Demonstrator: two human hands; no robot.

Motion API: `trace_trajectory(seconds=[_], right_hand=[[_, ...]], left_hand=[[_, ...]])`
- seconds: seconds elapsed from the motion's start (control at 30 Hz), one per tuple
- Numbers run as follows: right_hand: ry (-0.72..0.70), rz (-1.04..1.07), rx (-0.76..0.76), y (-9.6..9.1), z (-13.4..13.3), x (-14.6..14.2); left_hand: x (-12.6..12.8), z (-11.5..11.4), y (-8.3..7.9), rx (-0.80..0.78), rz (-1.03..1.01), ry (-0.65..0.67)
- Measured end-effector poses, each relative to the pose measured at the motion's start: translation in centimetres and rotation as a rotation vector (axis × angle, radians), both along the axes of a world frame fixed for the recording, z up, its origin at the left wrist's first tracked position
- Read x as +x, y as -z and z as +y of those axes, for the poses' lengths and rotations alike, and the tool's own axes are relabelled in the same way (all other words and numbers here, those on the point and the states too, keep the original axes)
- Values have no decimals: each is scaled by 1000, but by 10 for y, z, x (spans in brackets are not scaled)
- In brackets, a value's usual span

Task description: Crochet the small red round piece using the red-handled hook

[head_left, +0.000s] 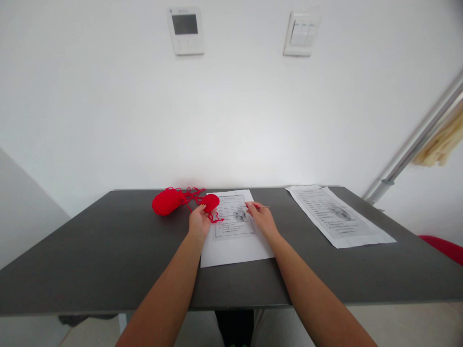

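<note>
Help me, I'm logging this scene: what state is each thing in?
Left hand, gripping red piece
Right hand, gripping thin stick
Red piece, held
Thin stick, held
Red yarn ball, strands loose
Middle sheet, printed, lying flat
Far-right sheets, printed, overlapping
Wall panel screen, dark
Light switches, position unclear

Print on the white paper sheet [231, 251] runs too small to read, its left edge partly hidden behind a flat, rounded red yarn piece [211, 200]. The right hand [261, 217] covers part of a slim stick [265, 206]; blurred cream-coloured cloth [439, 142] and a curved red object [444, 248] are cropped at right.
</note>
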State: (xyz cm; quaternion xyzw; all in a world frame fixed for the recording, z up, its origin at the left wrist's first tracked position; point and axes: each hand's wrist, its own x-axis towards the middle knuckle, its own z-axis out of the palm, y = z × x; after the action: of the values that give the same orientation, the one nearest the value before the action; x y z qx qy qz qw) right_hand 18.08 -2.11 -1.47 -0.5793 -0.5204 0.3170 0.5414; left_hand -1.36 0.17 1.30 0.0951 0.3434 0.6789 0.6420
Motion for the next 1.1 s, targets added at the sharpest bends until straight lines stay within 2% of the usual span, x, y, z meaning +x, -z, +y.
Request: trace_trajectory(seconds=[0.4, 1.1], right_hand=[[-2, 1, -17, 3, 2, 0], [11, 48, -41, -6, -4, -2]], left_hand=[[0, 1, 0, -10, 4, 0], [1, -1, -3, -26, 2, -15]])
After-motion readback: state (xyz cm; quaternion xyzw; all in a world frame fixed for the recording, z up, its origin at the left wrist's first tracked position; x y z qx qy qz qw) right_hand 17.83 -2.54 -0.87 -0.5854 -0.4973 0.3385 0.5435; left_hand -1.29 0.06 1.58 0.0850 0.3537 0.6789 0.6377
